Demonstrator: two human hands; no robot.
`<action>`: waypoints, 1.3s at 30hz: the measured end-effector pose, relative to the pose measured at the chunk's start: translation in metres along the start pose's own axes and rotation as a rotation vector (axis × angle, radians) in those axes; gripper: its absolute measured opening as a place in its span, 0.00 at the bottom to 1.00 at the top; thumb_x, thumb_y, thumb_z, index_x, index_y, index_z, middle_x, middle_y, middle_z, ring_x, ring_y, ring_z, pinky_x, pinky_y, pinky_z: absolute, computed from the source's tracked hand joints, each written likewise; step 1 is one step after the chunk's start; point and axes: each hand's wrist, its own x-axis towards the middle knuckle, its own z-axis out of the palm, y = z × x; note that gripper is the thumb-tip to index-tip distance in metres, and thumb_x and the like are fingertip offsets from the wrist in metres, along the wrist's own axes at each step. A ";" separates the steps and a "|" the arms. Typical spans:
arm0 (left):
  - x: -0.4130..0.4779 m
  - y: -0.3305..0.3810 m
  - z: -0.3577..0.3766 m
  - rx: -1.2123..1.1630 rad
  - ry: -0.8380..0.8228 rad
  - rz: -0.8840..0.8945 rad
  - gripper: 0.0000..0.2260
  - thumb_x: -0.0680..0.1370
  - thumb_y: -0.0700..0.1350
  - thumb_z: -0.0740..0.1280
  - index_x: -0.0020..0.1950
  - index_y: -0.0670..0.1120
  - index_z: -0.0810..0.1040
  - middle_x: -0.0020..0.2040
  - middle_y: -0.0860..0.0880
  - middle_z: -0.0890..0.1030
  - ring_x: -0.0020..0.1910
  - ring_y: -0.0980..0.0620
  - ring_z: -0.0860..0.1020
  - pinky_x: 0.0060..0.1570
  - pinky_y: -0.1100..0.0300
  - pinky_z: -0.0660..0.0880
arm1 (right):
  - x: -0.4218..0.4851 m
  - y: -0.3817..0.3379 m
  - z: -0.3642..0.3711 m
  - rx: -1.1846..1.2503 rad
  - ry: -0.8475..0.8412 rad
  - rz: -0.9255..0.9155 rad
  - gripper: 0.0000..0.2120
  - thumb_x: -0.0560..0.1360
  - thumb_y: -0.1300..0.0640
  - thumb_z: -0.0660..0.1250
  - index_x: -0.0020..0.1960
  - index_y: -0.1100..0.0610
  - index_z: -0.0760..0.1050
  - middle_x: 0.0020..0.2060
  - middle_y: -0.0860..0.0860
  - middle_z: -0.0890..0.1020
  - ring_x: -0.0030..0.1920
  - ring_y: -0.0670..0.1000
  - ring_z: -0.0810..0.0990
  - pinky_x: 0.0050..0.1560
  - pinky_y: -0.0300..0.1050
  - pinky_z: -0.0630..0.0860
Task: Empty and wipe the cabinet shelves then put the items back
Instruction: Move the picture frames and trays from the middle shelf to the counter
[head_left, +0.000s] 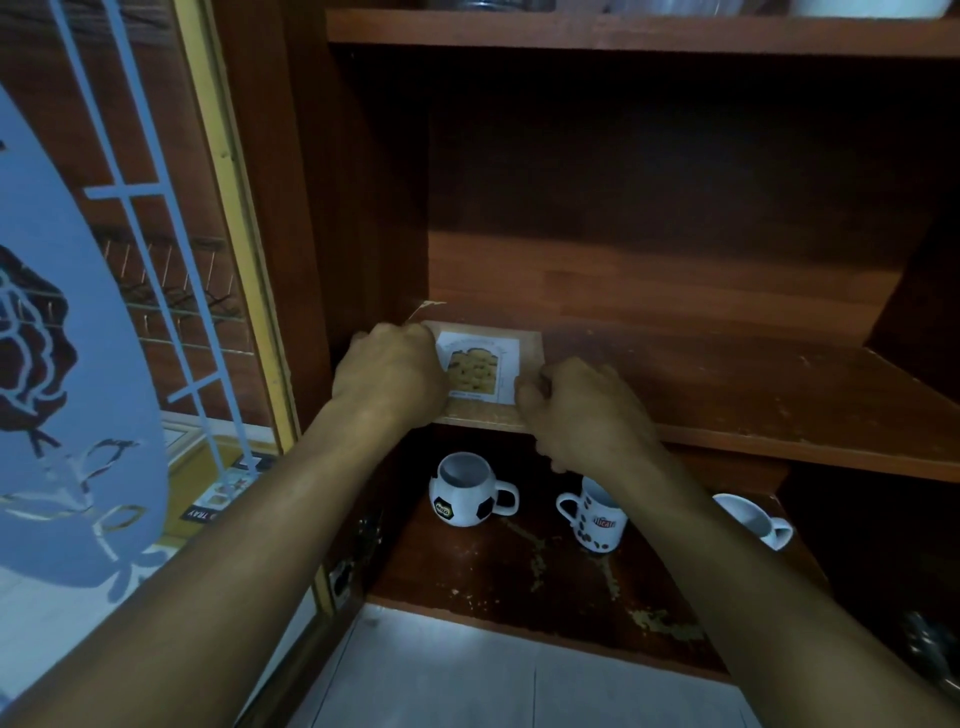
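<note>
1. Presently, the cabinet stands open, with its glass door swung out to the left.
2. A flat brown box lies at the near left corner of the middle shelf. A white label with a picture faces up on it.
3. The left hand grips the box's left edge with its fingers curled over the far side. It covers that part of the box.
4. The right hand grips the box's near right corner with its fingers bent round the edge.
5. The rest of the middle shelf, to the right and far back, shows bare, scuffed wood.
6. The lower shelf carries three items:
   - A football-patterned mug stands upright on the left, with its handle to the right.
   - A white mug with a coffee-bean print stands upright in the middle, partly hidden by the right forearm.
   - A plain white cup sits tilted at the right, well apart from the other two.
7. Pale, crumb-like marks run across the lower shelf's surface.
8. Only the bases of the items on the upper shelf are in view, so what they are cannot be told.
9. Light floor tiles show below the cabinet.
</note>
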 end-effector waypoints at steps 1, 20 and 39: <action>0.000 -0.001 0.000 -0.015 0.002 0.000 0.17 0.78 0.43 0.62 0.68 0.46 0.74 0.63 0.41 0.75 0.62 0.41 0.73 0.56 0.50 0.74 | -0.001 0.001 0.001 0.044 0.015 -0.002 0.19 0.80 0.45 0.58 0.41 0.57 0.77 0.34 0.52 0.82 0.34 0.54 0.82 0.39 0.52 0.82; -0.010 0.002 -0.010 -0.271 0.220 0.076 0.16 0.79 0.43 0.61 0.65 0.52 0.76 0.59 0.40 0.79 0.59 0.39 0.75 0.59 0.51 0.73 | -0.015 0.001 -0.005 0.815 0.098 0.095 0.05 0.78 0.49 0.67 0.43 0.41 0.76 0.34 0.35 0.82 0.31 0.36 0.79 0.29 0.32 0.72; -0.040 0.028 -0.010 -1.000 0.090 -0.087 0.09 0.81 0.41 0.62 0.43 0.51 0.78 0.42 0.53 0.81 0.41 0.58 0.79 0.37 0.72 0.74 | -0.041 0.009 -0.030 1.169 0.209 0.165 0.09 0.81 0.57 0.63 0.47 0.49 0.80 0.27 0.39 0.79 0.25 0.38 0.74 0.29 0.33 0.66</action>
